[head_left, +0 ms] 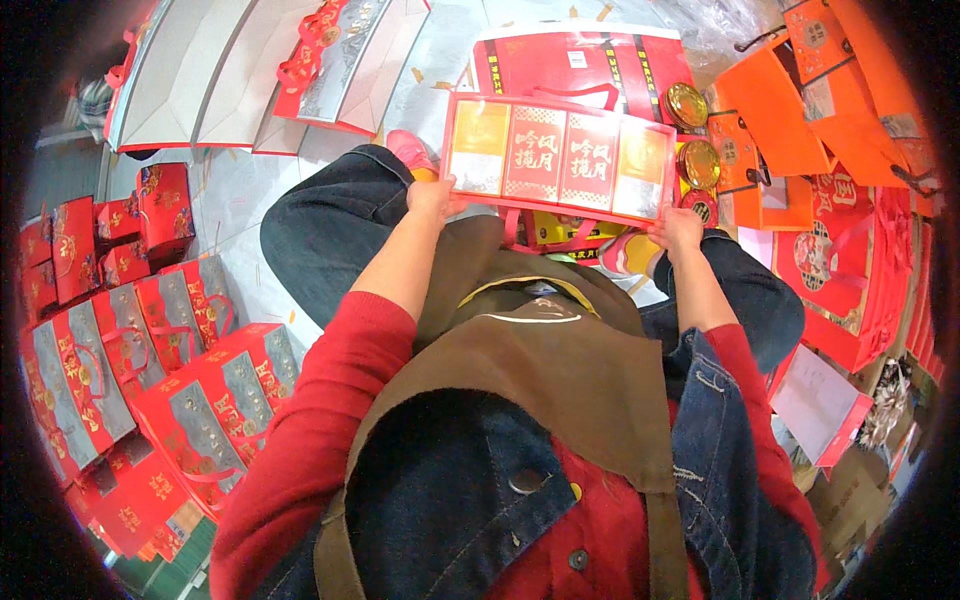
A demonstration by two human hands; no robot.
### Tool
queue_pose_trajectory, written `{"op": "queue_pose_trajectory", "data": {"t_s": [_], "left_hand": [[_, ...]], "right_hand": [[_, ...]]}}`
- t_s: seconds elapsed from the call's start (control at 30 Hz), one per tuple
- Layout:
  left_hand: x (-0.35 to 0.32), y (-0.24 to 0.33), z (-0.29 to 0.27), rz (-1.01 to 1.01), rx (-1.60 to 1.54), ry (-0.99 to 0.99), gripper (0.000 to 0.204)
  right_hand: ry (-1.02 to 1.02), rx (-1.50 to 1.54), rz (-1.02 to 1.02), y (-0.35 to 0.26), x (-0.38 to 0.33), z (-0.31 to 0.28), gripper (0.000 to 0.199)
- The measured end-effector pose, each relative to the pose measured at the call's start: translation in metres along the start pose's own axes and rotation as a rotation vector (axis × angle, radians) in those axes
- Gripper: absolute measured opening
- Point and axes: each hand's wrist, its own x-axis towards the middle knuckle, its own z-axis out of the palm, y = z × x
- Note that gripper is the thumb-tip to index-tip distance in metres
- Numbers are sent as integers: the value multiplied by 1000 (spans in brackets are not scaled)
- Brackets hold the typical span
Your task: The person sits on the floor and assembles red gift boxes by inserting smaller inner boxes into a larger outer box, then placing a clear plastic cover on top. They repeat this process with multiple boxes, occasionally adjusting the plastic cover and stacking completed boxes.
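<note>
Stacks of red gift boxes [150, 380] fill floor at person's left, near knee. Orange paper bags [800, 90] piled at far right. Red tray [558, 158] with four packet compartments held up over lap, between both hands, long side level. Left hand [432, 198] clamped on tray's lower left corner; right hand [678, 230] clamped on lower right corner; hands well apart. Round gold tins [690, 135] just beyond tray's right edge, probably resting in open box.
</note>
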Motion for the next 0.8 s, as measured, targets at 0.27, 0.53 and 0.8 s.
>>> {"op": "queue_pose_trajectory", "data": {"t_s": [0.27, 0.53, 0.8], "left_hand": [[-10, -2, -6, 80, 86, 7, 21], [-10, -3, 0, -110, -419, -179, 23], [4, -19, -7, -32, -78, -38, 19]], "right_hand": [[67, -94, 6, -4, -8, 0, 26], [-13, 138, 135, -5, -2, -8, 27], [10, 151, 136, -1, 1, -7, 28]]}}
